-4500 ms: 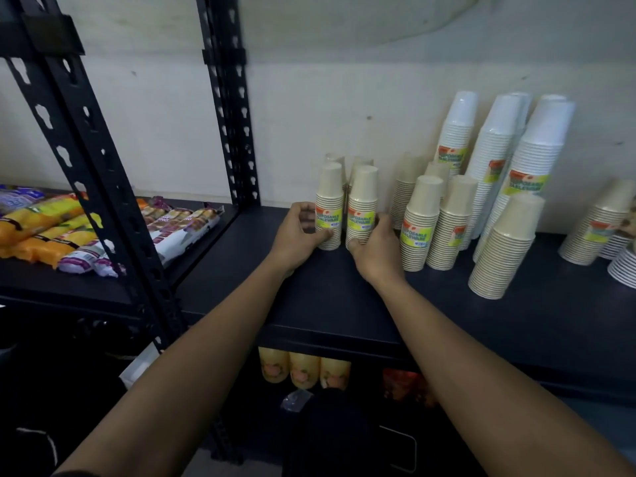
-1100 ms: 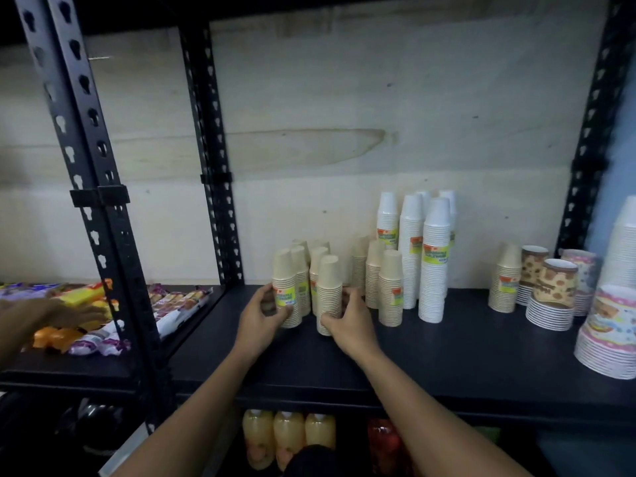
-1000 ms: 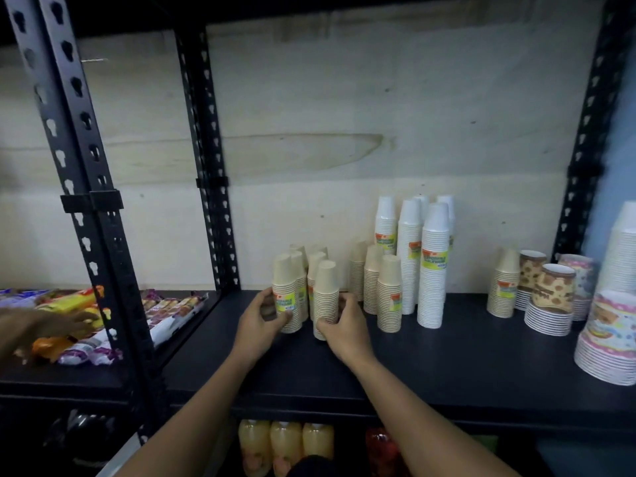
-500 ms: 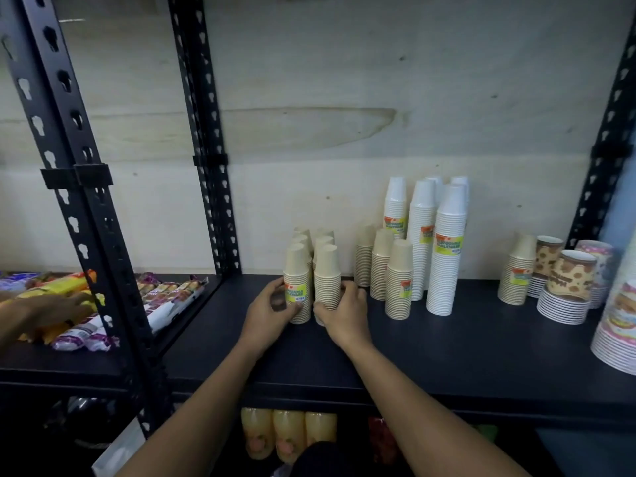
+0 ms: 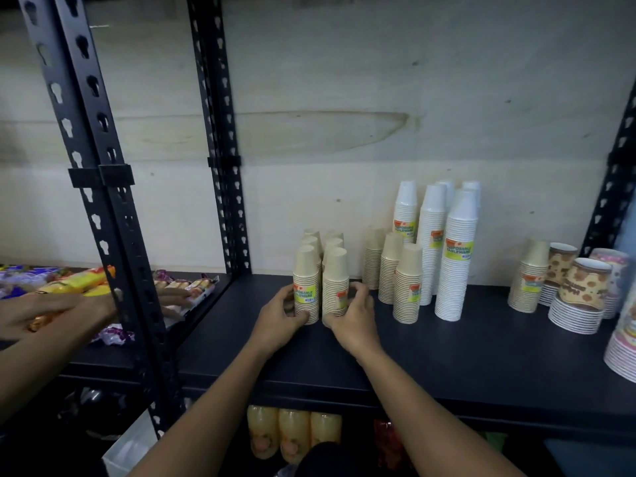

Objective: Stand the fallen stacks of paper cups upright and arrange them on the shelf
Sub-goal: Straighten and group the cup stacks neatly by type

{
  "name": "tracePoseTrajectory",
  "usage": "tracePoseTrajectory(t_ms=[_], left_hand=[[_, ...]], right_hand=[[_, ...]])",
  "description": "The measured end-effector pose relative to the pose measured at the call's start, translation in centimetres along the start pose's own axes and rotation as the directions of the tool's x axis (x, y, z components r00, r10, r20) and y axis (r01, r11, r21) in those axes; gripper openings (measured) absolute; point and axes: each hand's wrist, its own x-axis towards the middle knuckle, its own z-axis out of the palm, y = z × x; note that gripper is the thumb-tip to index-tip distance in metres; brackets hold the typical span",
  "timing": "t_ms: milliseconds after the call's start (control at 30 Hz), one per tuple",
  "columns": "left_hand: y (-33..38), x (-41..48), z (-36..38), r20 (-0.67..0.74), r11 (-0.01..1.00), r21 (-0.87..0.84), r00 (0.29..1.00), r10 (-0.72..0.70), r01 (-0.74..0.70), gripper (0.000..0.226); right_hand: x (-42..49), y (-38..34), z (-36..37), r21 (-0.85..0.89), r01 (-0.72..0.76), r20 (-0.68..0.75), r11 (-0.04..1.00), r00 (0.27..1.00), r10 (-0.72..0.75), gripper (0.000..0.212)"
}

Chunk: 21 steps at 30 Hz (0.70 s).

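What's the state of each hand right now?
Left hand: fingers curled round the front-left stack of beige paper cups.
Right hand: fingers curled round the neighbouring beige paper-cup stack.

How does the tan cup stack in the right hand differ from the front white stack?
The tan stack is short and beige; the white stack is far taller. The right hand grips the tan stack; the white stack stands untouched. Both stand upright, rims down, labelled.
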Motion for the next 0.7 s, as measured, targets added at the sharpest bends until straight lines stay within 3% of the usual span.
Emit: tracePoseTrajectory(t_ms=[167, 367, 700], left_hand=[[-0.5, 0.3, 0.0, 0.003, 1.0, -0.027, 1.0, 0.002, -0.002, 0.061], [-0.2, 0.2, 0.0, 0.005, 0.999, -0.044, 1.0, 0.006, -0.006, 0.061], [-0.6, 0.4, 0.0, 0.004, 1.0, -0.007, 1.0, -0.006, 0.006, 0.058]], right_hand=[[0.8, -0.2, 0.6, -0.143, -0.028, -0.055, 0.989, 0.998, 0.02, 0.07], [0.6, 0.5, 0.7, -0.061, 0.053, -0.042, 0.997, 0.998, -0.055, 0.072], [0.6, 0.6, 1.2, -0.12, 0.057, -0.038, 0.991, 0.997, -0.062, 0.061]])
